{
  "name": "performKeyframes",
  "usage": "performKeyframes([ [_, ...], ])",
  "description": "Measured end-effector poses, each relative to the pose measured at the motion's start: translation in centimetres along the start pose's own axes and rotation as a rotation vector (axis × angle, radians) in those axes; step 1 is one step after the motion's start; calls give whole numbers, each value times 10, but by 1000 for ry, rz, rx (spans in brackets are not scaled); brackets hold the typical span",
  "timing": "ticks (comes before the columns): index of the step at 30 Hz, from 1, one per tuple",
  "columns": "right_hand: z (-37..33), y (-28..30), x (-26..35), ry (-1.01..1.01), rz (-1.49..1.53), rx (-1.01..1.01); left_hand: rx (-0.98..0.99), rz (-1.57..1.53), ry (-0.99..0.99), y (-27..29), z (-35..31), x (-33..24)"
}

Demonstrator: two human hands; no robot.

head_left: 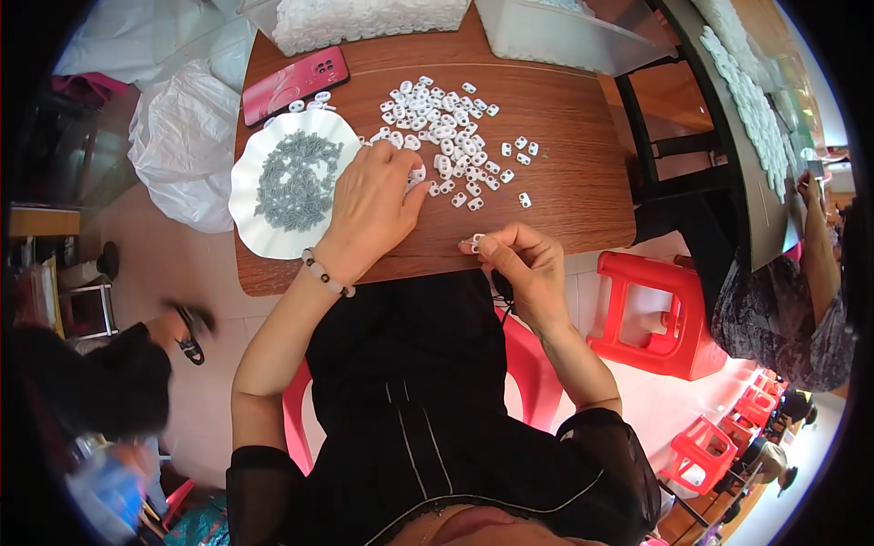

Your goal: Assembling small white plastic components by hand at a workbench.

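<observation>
A loose pile of small white plastic pieces with two holes each point(446, 118) lies on the brown wooden table. My left hand point(369, 200) reaches over the near left side of this pile, fingers bent, with a white piece point(416, 175) between thumb and fingers. At the table's front edge, my right hand point(528, 264) pinches another white two-hole piece point(477, 242) between thumb and forefinger. Left of my left hand sits a white wavy-rimmed plate point(248, 223) bearing many small grey-clear rods point(296, 187).
A pink phone point(296, 84) lies at the table's far left. Two bins of white pieces, the left bin point(364, 23) and the right bin point(574, 41), stand along the back. A white plastic bag point(187, 146) and a red stool point(655, 314) flank the table. Other people work nearby.
</observation>
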State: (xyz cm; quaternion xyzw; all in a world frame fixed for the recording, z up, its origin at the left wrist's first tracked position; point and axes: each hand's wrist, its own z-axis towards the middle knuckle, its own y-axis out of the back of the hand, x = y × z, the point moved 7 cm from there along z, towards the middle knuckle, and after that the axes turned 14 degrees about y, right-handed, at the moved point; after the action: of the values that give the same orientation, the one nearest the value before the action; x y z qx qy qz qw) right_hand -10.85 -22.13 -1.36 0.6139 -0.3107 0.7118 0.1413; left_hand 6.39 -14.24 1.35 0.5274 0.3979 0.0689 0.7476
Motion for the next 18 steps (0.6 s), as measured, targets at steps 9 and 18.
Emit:
performKeyframes([
  [9,-2,1,-6,-2,-3,-6,-55,36,12,-18,12,5],
  [18,0,-1,1,28,-3,-5,228,-702,307,-21,0,18],
])
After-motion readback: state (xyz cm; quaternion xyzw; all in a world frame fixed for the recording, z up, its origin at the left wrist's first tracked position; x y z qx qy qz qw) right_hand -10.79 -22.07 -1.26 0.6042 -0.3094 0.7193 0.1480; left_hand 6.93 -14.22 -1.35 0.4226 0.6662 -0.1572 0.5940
